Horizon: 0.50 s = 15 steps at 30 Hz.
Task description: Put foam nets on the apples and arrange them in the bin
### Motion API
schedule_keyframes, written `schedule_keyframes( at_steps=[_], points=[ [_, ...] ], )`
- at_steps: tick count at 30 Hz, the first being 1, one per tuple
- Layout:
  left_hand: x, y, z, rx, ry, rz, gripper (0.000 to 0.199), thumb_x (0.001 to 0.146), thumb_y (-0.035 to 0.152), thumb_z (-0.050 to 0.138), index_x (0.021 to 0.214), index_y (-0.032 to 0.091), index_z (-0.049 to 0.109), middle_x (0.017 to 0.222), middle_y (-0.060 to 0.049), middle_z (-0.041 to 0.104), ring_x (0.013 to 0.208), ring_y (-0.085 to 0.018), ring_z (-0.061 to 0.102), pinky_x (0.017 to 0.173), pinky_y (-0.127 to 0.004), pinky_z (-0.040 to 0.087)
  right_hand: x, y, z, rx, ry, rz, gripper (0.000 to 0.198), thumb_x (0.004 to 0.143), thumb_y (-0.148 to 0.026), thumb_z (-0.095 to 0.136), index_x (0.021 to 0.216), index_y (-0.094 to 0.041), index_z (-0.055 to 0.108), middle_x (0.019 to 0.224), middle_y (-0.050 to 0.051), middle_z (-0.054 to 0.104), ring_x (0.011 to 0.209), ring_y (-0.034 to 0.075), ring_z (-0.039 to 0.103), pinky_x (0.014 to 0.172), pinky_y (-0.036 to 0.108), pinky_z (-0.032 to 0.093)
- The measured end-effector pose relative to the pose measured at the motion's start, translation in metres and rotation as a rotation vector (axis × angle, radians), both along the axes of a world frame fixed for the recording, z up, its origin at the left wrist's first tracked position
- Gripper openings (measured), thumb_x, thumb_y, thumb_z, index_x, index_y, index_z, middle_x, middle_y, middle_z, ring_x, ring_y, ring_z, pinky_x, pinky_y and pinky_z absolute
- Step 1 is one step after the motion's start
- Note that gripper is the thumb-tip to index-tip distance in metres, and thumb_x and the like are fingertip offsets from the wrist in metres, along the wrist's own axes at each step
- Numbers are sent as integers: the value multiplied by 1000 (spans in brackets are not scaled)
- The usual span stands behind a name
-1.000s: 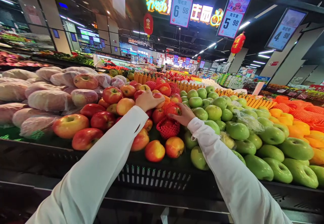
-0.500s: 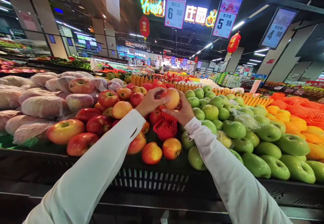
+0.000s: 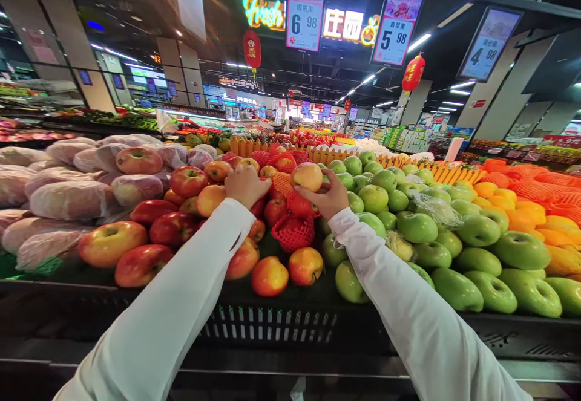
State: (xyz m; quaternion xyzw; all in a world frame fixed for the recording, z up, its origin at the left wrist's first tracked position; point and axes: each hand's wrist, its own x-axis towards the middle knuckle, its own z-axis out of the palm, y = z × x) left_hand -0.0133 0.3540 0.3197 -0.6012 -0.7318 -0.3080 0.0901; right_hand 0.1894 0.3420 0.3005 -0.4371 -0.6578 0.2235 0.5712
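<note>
My right hand (image 3: 330, 195) is closed round a pale yellow-red apple (image 3: 307, 176), thumb in front and fingers at its right side. To the left, my left hand (image 3: 246, 186) is over the red apples, back of the hand towards me. Its thumb points right, apart from the fingers, which are partly hidden; no held thing shows in it. Below the held apple lies an apple in a red foam net (image 3: 294, 233). Two loose red-yellow apples, a left one (image 3: 269, 276) and a right one (image 3: 306, 266), sit at the front of the display.
Plastic-wrapped fruit (image 3: 70, 196) is piled at the left. Green apples (image 3: 418, 227) fill the right, with oranges (image 3: 525, 215) beyond. A slotted black crate edge (image 3: 272, 325) runs along the front. A low yellow fence (image 3: 254, 145) stands behind; price signs (image 3: 305, 11) hang above.
My left hand has let go of the apple and moved left over the red apples. The apple stays in my right hand. The whole view has shifted slightly.
</note>
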Motion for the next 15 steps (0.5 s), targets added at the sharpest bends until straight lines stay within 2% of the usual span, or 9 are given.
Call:
schedule_keyframes(
  at_steps=[2,4,7,10,12,15],
  points=[
    [-1,-2,-1,-80,5,5,40,76,41,57,103,15,70,117,-21,69,113,-41,61,93,-50,50,0,-1,2,-53,-4,-75,65,57,-62,81,103,-20,64,83,4,72,75,20,70,70,33,58],
    [-1,-3,0,-51,-25,-12,34,79,37,55,102,17,71,113,-19,71,110,-39,63,92,-49,51,0,-1,4,-85,-20,-133,56,62,-69,75,88,-19,66,73,3,69,68,20,67,65,33,57],
    [1,-6,7,200,-96,-23,34,86,39,50,105,17,68,115,-19,68,111,-35,62,97,-47,49,2,0,6,-95,-33,-153,55,68,-76,66,70,-21,62,60,2,62,60,19,63,58,32,53],
    [5,-8,12,473,-191,-92,33,90,45,50,102,18,65,113,-15,67,111,-30,60,102,-42,45,2,0,5,-112,-40,-125,60,68,-83,61,61,-23,58,51,1,55,51,18,56,51,32,48],
    [8,-8,13,577,-279,-171,32,92,49,50,96,19,62,103,-11,67,101,-26,61,97,-38,47,3,1,3,-132,-30,-99,63,67,-86,59,59,-23,58,47,1,52,48,17,53,49,33,45],
    [11,-6,11,639,-417,-290,36,95,55,45,92,21,56,89,-5,63,88,-21,61,87,-34,49,3,2,2,-135,-4,-91,67,67,-89,56,54,-24,56,46,1,50,46,17,51,46,34,41]
  ],
)
